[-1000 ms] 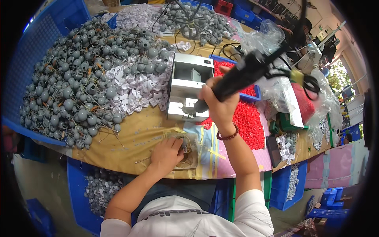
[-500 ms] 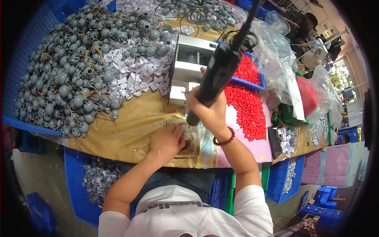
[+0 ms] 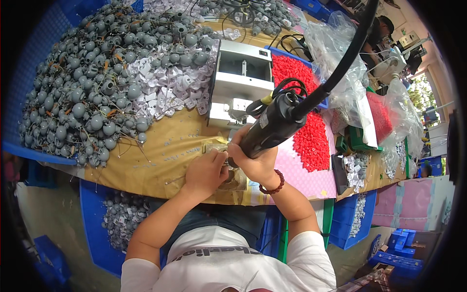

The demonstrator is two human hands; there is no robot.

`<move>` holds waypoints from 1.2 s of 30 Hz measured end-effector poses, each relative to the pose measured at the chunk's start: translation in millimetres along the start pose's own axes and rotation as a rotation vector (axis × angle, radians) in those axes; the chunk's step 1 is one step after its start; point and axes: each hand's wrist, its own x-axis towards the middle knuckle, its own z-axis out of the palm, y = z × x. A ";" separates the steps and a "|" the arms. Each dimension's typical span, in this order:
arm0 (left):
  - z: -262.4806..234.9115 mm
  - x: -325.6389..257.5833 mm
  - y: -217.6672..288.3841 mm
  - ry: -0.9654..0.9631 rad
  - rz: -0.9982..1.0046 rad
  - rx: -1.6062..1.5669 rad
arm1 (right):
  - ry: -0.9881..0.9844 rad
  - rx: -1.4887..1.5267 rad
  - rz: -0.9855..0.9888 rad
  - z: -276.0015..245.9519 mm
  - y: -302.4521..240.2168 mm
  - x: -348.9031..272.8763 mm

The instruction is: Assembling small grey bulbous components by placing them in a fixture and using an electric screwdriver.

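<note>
My right hand (image 3: 255,164) is wrapped round a black electric screwdriver (image 3: 272,127), which is tilted with its thick cable running up to the upper right. Its tip end points down beside my left hand (image 3: 208,173) and is hidden behind my fingers. The fingers of my left hand are pinched together over a small block fixture (image 3: 237,183) at the table's near edge; what they hold is covered. Just beyond both hands stands a silver-and-white box-shaped machine (image 3: 243,83) with an open top, perhaps a screw feeder.
A large heap of grey round lamp-holder-like parts (image 3: 73,92) with wires fills the left. White plastic pieces (image 3: 170,90) lie against it. Red small parts (image 3: 311,143) are spread on the right, some in a blue tray (image 3: 319,92). Blue bins (image 3: 95,228) stand below the table.
The screwdriver has come down toward my left hand and tilted further, its cable end swinging to the right. My right hand has moved slightly down and nearer the left, which stays in place.
</note>
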 end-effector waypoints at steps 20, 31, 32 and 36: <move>-3.5 1.8 -1.0 -0.055 -0.021 -0.058 | -0.096 0.035 0.090 4.0 51.0 -49.3; 1.1 -0.5 -5.1 -0.057 -0.041 -0.071 | -0.171 -0.201 0.022 -2.3 46.0 -41.1; 1.7 -0.8 -4.6 -0.052 -0.036 -0.061 | -0.161 -0.156 0.016 -1.1 49.1 -42.6; -4.1 -1.7 2.0 -0.040 -0.074 -0.070 | -0.221 -0.308 -0.046 -4.3 36.2 -36.6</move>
